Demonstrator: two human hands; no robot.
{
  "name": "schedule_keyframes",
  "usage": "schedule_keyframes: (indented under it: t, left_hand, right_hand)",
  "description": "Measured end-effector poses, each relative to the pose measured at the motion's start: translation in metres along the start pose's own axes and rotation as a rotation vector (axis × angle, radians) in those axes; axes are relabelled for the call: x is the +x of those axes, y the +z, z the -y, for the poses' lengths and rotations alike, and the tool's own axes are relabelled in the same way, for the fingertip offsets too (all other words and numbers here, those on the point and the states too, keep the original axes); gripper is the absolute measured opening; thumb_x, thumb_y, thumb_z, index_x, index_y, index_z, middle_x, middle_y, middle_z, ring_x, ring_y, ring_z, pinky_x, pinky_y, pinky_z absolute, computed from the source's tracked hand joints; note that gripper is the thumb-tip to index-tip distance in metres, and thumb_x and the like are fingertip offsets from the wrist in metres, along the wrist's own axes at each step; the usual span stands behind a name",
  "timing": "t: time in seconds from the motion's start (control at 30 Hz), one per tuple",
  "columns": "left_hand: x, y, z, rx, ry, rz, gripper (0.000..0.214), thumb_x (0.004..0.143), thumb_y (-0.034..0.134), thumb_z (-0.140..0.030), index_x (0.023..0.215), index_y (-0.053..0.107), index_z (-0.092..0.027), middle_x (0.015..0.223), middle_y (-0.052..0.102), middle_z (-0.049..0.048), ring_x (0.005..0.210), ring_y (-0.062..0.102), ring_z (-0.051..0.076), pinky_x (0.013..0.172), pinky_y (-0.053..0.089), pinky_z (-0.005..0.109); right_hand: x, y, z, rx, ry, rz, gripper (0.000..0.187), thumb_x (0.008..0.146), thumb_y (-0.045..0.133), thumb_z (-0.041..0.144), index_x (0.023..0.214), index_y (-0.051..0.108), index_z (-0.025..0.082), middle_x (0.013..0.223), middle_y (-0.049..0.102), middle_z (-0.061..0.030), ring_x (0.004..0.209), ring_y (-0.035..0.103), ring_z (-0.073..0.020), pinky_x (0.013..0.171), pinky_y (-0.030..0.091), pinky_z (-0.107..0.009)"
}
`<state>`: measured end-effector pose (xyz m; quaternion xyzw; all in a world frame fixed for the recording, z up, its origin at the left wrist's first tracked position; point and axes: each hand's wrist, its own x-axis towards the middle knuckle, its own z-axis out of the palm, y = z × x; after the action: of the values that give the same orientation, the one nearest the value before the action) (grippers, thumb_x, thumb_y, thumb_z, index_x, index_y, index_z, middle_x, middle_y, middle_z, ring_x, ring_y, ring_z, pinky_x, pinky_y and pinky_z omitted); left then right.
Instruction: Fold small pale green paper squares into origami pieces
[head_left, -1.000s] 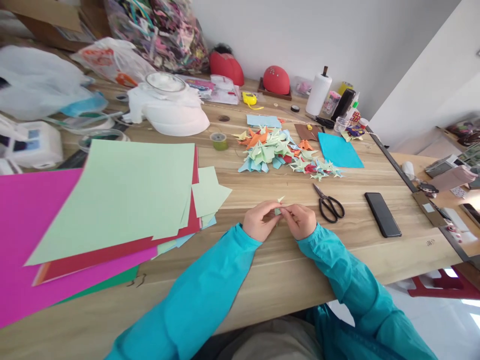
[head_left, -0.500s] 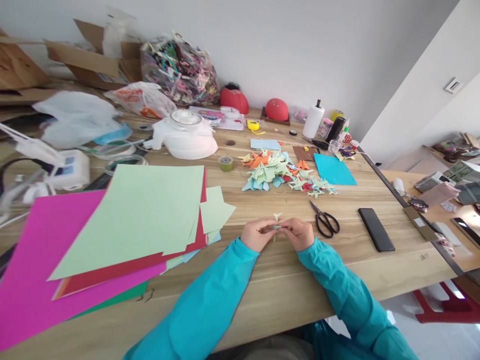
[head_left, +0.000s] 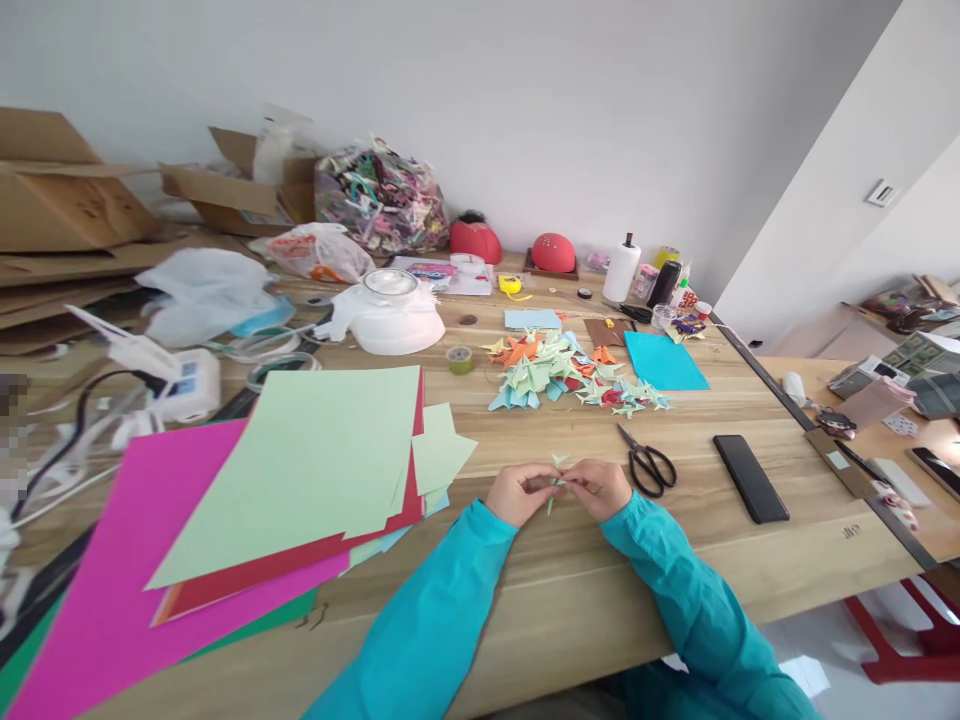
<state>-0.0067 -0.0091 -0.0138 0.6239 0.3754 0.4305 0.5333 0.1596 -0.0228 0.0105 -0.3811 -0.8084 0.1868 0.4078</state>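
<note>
My left hand (head_left: 519, 494) and my right hand (head_left: 602, 489) meet just above the wooden table (head_left: 570, 570), near its front edge. Both pinch a small pale green folded paper piece (head_left: 556, 474) between their fingertips; one point of it sticks up and another hangs down. Both arms wear teal sleeves. Black scissors (head_left: 646, 464) lie on the table just right of my right hand. A heap of folded paper shapes (head_left: 562, 370) in green, orange, blue and red lies farther back.
A stack of large paper sheets (head_left: 285, 490), pink, red and pale green, covers the left. A black phone (head_left: 750, 477) lies to the right, with a teal sheet (head_left: 664, 361) behind. White lidded container (head_left: 390, 310), tape roll (head_left: 459, 359), bags and cardboard boxes crowd the back.
The camera has tilted upward, so the table and hands sit lower in view and more wall shows. My hands stay together on the small green paper piece, fingers shifting slightly.
</note>
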Motion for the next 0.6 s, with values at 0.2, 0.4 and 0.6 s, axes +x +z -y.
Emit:
schedule_keyframes:
  t: [0.2, 0.4, 0.6]
  left_hand:
    - [0.000, 0.000, -0.006, 0.196, 0.342, -0.213, 0.011, 0.068, 0.063, -0.020, 0.076, 0.066, -0.014, 0.085, 0.069, 0.0100, 0.067, 0.065, 0.016, 0.056, 0.055, 0.024]
    - [0.001, -0.004, -0.006, 0.264, 0.507, -0.352, 0.009, 0.074, 0.058, -0.019, 0.080, 0.064, -0.017, 0.093, 0.067, 0.0095, 0.076, 0.066, 0.017, 0.058, 0.057, 0.024]
    - [0.003, 0.000, 0.004, 0.459, 0.631, -0.364, 0.014, 0.076, 0.055, -0.013, 0.086, 0.063, -0.017, 0.098, 0.065, 0.0118, 0.083, 0.065, 0.017, 0.063, 0.057, 0.023]
  right_hand:
    - [-0.009, -0.018, -0.003, -0.109, 0.195, -0.112, 0.019, 0.080, 0.048, 0.028, 0.079, 0.063, 0.016, 0.076, 0.066, -0.0060, 0.070, 0.060, -0.0139, 0.067, 0.048, -0.025]
    - [-0.054, -0.068, -0.046, -0.710, 0.619, -0.180, 0.028, 0.078, 0.047, 0.026, 0.098, 0.061, 0.014, 0.099, 0.063, -0.0113, 0.089, 0.058, -0.0225, 0.080, 0.043, -0.034]
    - [-0.072, -0.070, -0.061, -0.861, 0.594, -0.007, 0.031, 0.078, 0.047, 0.022, 0.105, 0.059, 0.012, 0.102, 0.062, -0.0118, 0.095, 0.054, -0.0229, 0.084, 0.039, -0.032]
